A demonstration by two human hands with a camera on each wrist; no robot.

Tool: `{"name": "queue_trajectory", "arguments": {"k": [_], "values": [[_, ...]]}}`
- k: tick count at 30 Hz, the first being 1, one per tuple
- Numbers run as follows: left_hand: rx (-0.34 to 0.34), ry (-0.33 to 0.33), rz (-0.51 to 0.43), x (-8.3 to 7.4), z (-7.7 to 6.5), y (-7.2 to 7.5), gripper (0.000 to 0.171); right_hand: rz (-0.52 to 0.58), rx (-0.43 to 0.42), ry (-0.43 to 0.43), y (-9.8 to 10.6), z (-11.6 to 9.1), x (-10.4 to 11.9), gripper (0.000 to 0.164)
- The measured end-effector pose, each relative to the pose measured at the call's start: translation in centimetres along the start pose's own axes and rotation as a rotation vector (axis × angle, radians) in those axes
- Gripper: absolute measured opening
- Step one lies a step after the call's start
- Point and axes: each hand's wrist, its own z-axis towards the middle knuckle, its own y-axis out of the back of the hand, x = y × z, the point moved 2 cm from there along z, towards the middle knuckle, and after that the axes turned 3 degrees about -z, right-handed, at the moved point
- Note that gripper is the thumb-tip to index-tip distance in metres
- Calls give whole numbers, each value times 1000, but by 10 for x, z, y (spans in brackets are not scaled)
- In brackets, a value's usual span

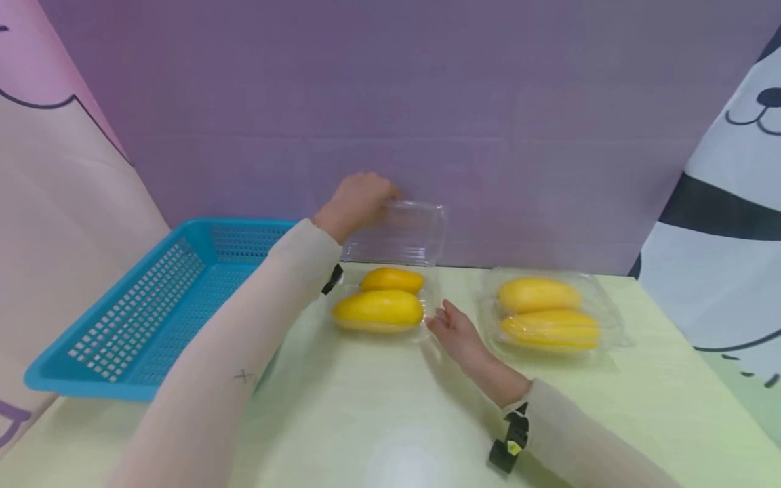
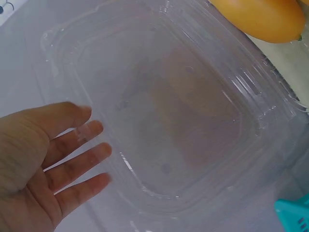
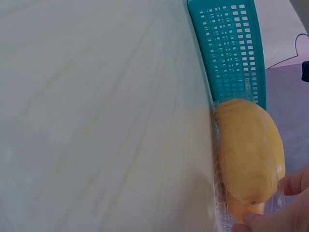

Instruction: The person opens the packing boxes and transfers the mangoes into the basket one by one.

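Observation:
A clear plastic clamshell box point(image 1: 432, 295) sits at the table's middle with its lid point(image 1: 405, 234) raised upright. Two yellow mangoes lie inside, a larger front mango point(image 1: 378, 310) and a smaller rear mango point(image 1: 392, 279). My left hand point(image 1: 360, 198) pinches the lid's free edge between thumb and index finger; the other fingers spread behind the clear plastic in the left wrist view. At the box's right side, my right hand point(image 1: 460, 339) holds the rim of the base with thumb and fingers. In the right wrist view only its fingertips point(image 3: 258, 220) show, close beside the mangoes.
On the left stands a blue perforated basket point(image 1: 201, 305), partly behind my left sleeve. A second clear box point(image 1: 610, 318), lid down over two yellow mangoes, lies to the right. A purple backdrop point(image 1: 403, 102) rises at the table's far edge.

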Motion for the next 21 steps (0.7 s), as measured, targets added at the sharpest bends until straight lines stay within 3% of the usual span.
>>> {"name": "queue_trajectory", "arguments": {"k": [6, 11, 21], "values": [[-54, 96, -9, 12, 5, -6, 32, -8, 4, -1, -1, 0, -2, 66], [-83, 96, -28, 22, 6, -11, 34, -21, -1, 6, 1, -1, -2, 66], [-70, 113, -9, 28, 13, -18, 36, -22, 0, 22, 0, -1, 1, 65]]}}
